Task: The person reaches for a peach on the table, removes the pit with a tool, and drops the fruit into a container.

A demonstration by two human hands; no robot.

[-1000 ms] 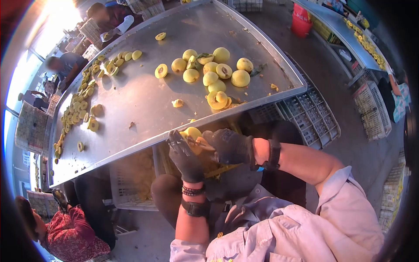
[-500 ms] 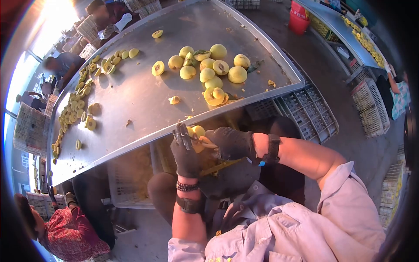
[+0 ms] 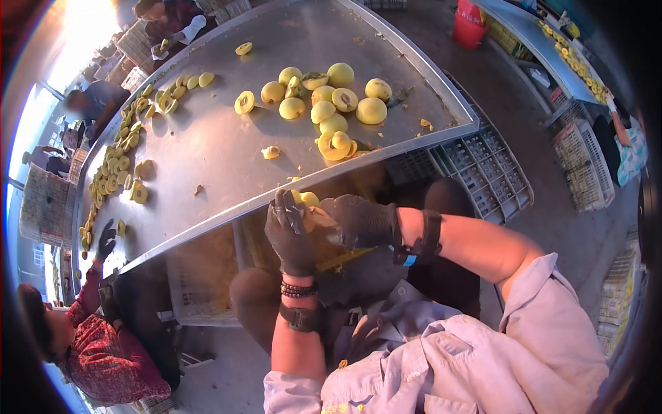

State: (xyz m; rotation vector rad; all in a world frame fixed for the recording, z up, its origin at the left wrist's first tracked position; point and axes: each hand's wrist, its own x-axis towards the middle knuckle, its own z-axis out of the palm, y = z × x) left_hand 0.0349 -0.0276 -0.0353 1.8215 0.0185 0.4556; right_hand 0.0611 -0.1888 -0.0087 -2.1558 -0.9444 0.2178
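Observation:
Both hands wear dark gloves and meet just below the metal table's near edge. My left hand has its fingers wrapped round a yellow fruit. On the right of that fruit, my right hand is closed round something tan and curved, which I cannot make out. Beyond the hands, several whole and halved yellow fruits lie grouped on the table. A small piece of fruit sits apart, nearer the edge.
Many halved fruits line the table's left side. Co-workers sit at the left and far side. Plastic crates stand under the table's right corner, with another crate further right. A red bucket stands behind.
The co-worker at the lower left has reached a gloved hand onto the table by the halved fruits. My hands remain together, with the right wrist slightly turned.

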